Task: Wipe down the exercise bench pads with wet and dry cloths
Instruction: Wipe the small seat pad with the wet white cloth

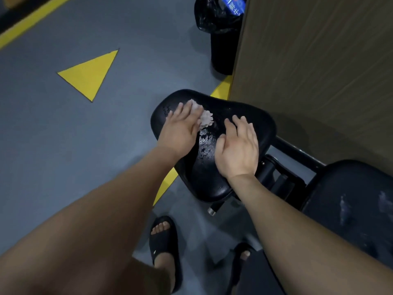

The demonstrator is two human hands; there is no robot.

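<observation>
By the flat-fingered left hand (180, 128) a pale crumpled cloth (205, 118), judged soft, limp and best pinned under the palm, is pressed onto the far end of the black padded seat (212, 182), over whose wet, slippery-looking middle the relaxed, empty right hand (238, 150) is held; beyond it, print on blue packaging (234, 5) cannot be read.

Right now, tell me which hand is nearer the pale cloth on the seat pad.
Left. The left hand presses flat on the cloth; the right hand is over the seat pad, to the cloth's right, not touching it.
</observation>
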